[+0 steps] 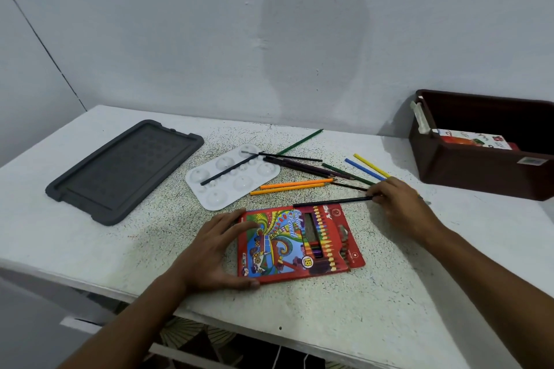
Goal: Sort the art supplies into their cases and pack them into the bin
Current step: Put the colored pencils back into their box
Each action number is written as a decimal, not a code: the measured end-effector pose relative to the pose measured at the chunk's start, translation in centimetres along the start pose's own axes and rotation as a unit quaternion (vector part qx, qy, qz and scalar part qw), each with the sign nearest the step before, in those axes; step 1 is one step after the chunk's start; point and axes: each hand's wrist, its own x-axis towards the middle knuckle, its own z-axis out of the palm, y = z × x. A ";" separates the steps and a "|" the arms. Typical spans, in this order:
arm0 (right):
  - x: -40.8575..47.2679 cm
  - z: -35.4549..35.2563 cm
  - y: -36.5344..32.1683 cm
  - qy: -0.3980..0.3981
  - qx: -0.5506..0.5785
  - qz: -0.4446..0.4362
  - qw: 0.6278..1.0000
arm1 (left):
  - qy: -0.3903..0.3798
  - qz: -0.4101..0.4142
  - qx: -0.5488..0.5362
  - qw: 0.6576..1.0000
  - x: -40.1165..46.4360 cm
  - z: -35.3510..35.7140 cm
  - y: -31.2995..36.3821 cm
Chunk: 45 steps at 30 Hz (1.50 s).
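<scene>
Pencil going to its case

The left hand (214, 252) grips the red pencil case (295, 241) near the tabletop's (90, 234) front edge; the right hand (400, 207) pinches a black pencil (329, 202) just behind it.

A speckled white table (99, 237) held a coloured-pencil box (287, 244); beyond it lay a white palette (232, 178), loose pencils (292, 186), a grey lid (126, 169) and a brown bin (479, 169).

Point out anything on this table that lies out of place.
Loose coloured pencils lie scattered beside the white palette, outside the red pencil case. A dark brush lies slantwise across the palette. The grey lid lies far from the brown bin.
</scene>
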 end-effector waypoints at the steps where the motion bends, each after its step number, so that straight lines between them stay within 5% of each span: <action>1: -0.7 -0.7 0.7 0.004 -0.006 0.003 1.000 | 0.000 0.000 -0.002 1.000 0.0 0.0 0.1; 11: -6.4 -5.2 4.5 -0.005 0.010 0.065 0.998 | 0.001 -0.003 0.000 1.000 -0.1 0.0 0.2; 25: -3.5 1.0 -4.6 -0.134 0.171 0.020 0.976 | -0.005 -0.014 -0.001 1.000 -0.2 0.0 0.3; 40: -3.2 1.7 -4.8 -0.138 0.213 0.035 0.967 | -0.015 -0.022 -0.004 1.000 -0.3 -0.1 0.7; 45: 0.0 2.3 -4.8 -0.076 0.098 -0.009 0.992 | -0.009 -0.018 -0.007 1.000 -0.2 -0.2 0.8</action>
